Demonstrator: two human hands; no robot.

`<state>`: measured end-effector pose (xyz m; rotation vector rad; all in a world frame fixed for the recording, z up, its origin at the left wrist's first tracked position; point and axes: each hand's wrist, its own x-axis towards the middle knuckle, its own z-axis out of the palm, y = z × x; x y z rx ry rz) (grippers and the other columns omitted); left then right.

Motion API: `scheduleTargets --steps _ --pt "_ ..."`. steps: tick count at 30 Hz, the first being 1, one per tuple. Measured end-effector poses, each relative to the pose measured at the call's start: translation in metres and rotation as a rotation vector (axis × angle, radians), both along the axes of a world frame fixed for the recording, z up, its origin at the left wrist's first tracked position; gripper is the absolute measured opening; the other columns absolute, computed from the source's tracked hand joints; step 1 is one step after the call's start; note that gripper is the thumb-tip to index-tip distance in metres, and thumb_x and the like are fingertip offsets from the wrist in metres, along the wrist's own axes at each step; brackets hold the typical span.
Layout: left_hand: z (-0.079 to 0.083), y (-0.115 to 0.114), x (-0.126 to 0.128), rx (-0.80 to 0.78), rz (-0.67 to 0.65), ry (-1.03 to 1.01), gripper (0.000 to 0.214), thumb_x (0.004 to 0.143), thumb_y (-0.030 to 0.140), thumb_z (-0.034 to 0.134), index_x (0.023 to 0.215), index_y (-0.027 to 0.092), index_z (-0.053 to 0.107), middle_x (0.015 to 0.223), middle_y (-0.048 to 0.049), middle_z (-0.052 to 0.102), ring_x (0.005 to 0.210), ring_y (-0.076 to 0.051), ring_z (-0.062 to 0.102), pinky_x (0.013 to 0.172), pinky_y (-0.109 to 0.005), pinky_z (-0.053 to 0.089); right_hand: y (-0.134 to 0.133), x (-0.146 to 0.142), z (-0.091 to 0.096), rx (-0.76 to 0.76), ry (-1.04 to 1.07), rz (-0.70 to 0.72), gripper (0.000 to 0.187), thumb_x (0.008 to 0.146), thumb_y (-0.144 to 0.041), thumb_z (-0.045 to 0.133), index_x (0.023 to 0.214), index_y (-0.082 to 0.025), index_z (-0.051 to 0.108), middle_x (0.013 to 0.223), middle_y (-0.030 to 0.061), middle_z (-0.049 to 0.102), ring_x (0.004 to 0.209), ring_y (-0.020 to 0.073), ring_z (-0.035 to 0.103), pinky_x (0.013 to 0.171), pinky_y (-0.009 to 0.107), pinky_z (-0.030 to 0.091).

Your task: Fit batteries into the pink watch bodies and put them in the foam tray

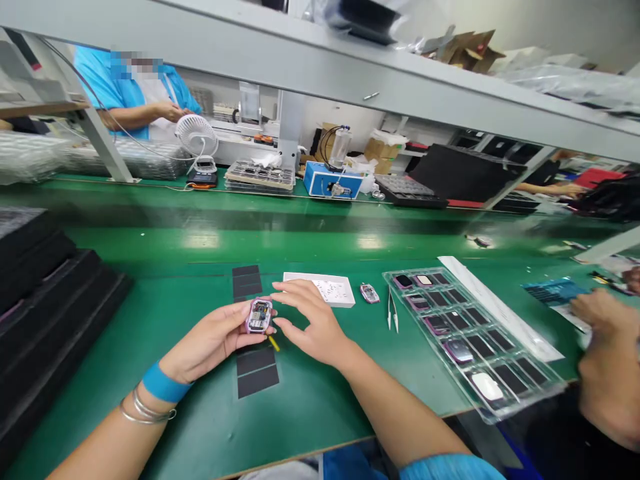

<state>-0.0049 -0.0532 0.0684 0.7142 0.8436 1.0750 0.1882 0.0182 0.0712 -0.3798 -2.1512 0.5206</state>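
Observation:
My left hand (220, 330) grips a smartwatch case (260, 315) with a purple frame, its inside open and the circuit parts showing. Close to its right side is my right hand (310, 320), fingers spread and curved; whether a fingertip touches the frame I cannot tell. A short yellow strip (273, 343) shows just below the case. Behind my right hand lies a white tray (343, 293) with small parts in it. To the right are a second open watch case (370, 293) and a pair of tweezers (393, 312).
A clear plastic tray (450, 373) holds watch parts and black pieces at right. Dark rectangles (257, 380) lie on the green table (200, 427). Black foam stacks (55, 333) stand left. A co-worker's hand (607, 313) is at far right; another person (145, 93) works behind a fan (197, 135).

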Motion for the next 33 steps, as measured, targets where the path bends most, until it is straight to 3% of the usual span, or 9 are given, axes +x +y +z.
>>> scheduleTargets --steps 5,10,19,27,33 --pt "-0.001 -0.001 0.002 0.000 -0.004 -0.062 0.035 0.088 0.027 0.055 0.122 0.018 0.058 0.119 -0.0111 0.061 0.112 -0.023 0.056 0.099 -0.034 0.045 -0.004 -0.003 0.000 -0.001 0.137 -0.144 0.018 0.083 -0.012 0.056 0.097 -0.022 0.063 0.101 0.0060 0.066 0.097 0.0189 0.056 0.086 0.040 0.048" --pt "-0.004 -0.003 0.002 0.013 -0.033 -0.075 0.034 0.088 0.022 0.055 0.121 0.017 0.058 0.124 -0.0110 0.059 0.118 -0.023 0.051 0.100 -0.031 0.044 -0.005 -0.004 -0.002 -0.034 0.148 -0.150 0.016 0.084 -0.011 0.055 0.093 -0.021 0.063 0.096 0.0063 0.067 0.094 0.0188 0.057 0.084 0.040 0.049" --pt "-0.010 0.000 0.001 0.046 -0.029 -0.065 0.037 0.081 0.018 0.065 0.117 0.025 0.062 0.115 -0.0069 0.064 0.106 -0.019 0.060 0.091 -0.025 0.050 -0.011 -0.005 0.001 -0.047 0.153 -0.130 0.012 0.086 -0.015 0.054 0.089 -0.021 0.063 0.093 0.0052 0.067 0.090 0.0177 0.058 0.081 0.038 0.049" --pt "-0.007 -0.004 0.002 0.100 0.050 -0.045 0.059 0.066 0.018 0.079 0.121 0.029 0.058 0.109 -0.0042 0.063 0.093 -0.017 0.061 0.083 -0.027 0.055 -0.015 -0.011 -0.006 -0.081 0.146 -0.063 0.011 0.084 -0.014 0.055 0.089 -0.021 0.063 0.093 0.0057 0.066 0.089 0.0174 0.057 0.081 0.038 0.049" --pt "-0.005 -0.002 0.005 0.144 0.069 -0.011 0.065 0.063 0.018 0.081 0.120 0.032 0.054 0.097 -0.0010 0.059 0.086 -0.014 0.057 0.079 -0.028 0.055 -0.018 -0.014 -0.008 -0.098 0.150 -0.022 0.010 0.083 -0.012 0.056 0.087 -0.020 0.061 0.092 0.0055 0.066 0.088 0.0162 0.058 0.081 0.036 0.048"
